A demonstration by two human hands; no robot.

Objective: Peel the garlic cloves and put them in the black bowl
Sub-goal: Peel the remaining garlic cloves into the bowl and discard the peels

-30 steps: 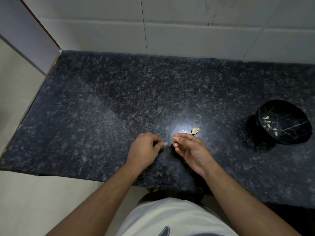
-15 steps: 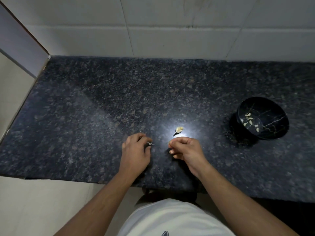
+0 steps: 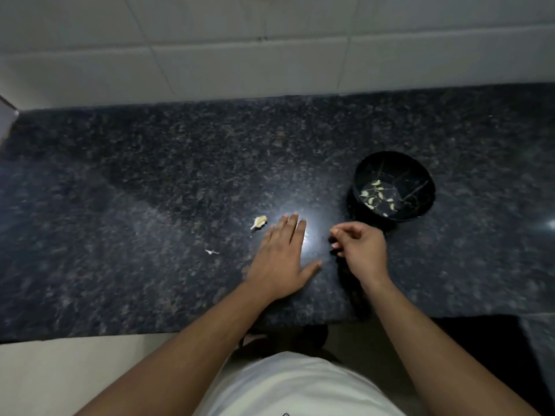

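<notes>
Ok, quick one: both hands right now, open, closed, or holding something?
Left hand: open, fingers straight, flat on the countertop, holding nothing.
Right hand: fingers curled; whether they pinch a garlic clove cannot be told.

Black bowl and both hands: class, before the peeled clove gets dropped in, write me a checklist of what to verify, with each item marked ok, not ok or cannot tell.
1. Black bowl upright on the counter, opening clear: ok.
2. Peeled cloves already inside the bowl, with room left: ok.
3. Right hand close beside the bowl, fingers curled: ok.
4. A clove actually pinched in the right hand: cannot tell, the fingers hide it.
5. Left hand flat on the counter, out of the path to the bowl: ok.
6. Counter free of scraps: not ok, a garlic piece and a skin scrap lie left of the hands.
</notes>
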